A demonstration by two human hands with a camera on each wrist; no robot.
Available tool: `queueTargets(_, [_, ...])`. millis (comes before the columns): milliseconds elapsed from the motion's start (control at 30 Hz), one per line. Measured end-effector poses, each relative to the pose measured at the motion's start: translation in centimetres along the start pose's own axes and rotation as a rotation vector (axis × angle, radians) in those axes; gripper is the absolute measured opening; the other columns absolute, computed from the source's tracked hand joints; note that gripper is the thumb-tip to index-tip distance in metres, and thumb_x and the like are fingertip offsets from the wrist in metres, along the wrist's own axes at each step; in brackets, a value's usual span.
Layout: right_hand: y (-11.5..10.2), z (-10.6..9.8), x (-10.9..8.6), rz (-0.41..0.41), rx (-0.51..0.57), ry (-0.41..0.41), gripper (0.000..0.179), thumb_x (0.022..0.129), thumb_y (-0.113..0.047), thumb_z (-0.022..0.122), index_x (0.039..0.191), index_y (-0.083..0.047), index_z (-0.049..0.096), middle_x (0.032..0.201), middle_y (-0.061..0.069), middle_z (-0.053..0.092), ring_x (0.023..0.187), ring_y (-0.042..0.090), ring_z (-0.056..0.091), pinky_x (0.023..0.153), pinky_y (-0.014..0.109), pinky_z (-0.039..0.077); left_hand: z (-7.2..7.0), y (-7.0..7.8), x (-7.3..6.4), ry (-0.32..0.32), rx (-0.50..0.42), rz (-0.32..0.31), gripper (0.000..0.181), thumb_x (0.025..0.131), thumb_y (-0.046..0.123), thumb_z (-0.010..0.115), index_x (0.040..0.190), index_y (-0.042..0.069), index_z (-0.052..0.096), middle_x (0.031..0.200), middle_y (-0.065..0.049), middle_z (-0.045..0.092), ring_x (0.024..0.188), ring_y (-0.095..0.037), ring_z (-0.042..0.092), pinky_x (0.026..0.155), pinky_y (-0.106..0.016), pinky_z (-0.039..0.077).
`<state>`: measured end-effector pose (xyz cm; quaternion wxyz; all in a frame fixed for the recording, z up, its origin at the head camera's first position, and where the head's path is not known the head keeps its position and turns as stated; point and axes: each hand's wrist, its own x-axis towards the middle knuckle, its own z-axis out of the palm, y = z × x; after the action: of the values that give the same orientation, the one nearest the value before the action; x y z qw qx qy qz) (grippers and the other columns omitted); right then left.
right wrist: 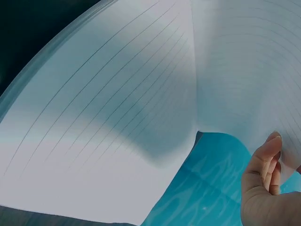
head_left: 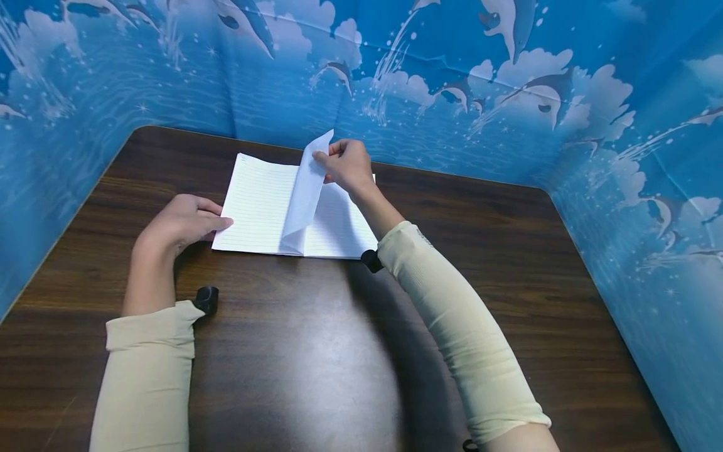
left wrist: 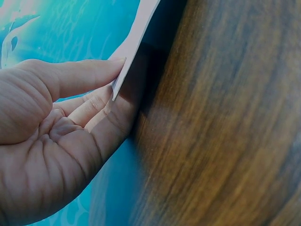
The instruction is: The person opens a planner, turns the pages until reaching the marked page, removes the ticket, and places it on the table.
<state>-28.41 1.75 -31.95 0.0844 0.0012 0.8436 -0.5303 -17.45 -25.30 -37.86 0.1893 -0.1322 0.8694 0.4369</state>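
An open notebook with lined white pages lies on the dark wooden table. One page stands up from the middle fold, its upper edge pinched by my right hand. In the right wrist view, that hand holds the raised sheet between thumb and fingers, and the lined page beneath it carries a shadow. My left hand grips the notebook's left edge, thumb on top. The left wrist view shows this hand with the pages' edge between thumb and fingers.
The wooden table has rounded far corners. A blue curtain printed with dolphins hangs behind it and along the sides. Pale sleeves cover both forearms, with a small black device at the left wrist.
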Motion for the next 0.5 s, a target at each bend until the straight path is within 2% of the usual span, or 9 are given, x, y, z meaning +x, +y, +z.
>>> queueTargets(167, [-0.4, 0.7, -0.1, -0.001, 0.001, 0.013, 0.018, 0.102, -0.02, 0.076, 0.098, -0.005, 0.067, 0.086, 0.005, 0.068, 0.061, 0.011, 0.066, 0.064, 0.024, 0.06, -0.1, 0.1, 0.1, 0.0, -0.003, -0.01, 0.059, 0.109, 0.028, 0.061, 0.15, -0.011, 0.046, 0.141, -0.034, 0.052, 0.119, -0.044, 0.055, 0.097, -0.053, 0.049])
queueTargets(333, [-0.3, 1.4, -0.1, -0.004, -0.004, -0.004, 0.018, 0.102, -0.021, 0.076, 0.097, -0.006, 0.067, 0.081, 0.005, 0.068, 0.058, 0.013, 0.067, 0.071, 0.029, 0.063, -0.2, -0.1, 0.1, -0.007, -0.001, -0.02, 0.06, 0.109, 0.029, 0.061, 0.151, -0.011, 0.046, 0.142, -0.033, 0.051, 0.119, -0.044, 0.055, 0.097, -0.051, 0.049])
queueTargets(500, [-0.2, 1.9, -0.3, -0.002, 0.028, -0.042, 0.018, 0.102, -0.02, 0.075, 0.096, -0.007, 0.065, 0.076, 0.002, 0.067, 0.056, 0.011, 0.066, 0.082, 0.037, 0.065, -0.2, -0.2, 0.2, -0.013, 0.003, -0.001, 0.061, 0.108, 0.03, 0.062, 0.151, -0.011, 0.045, 0.143, -0.033, 0.05, 0.121, -0.044, 0.054, 0.098, -0.052, 0.048])
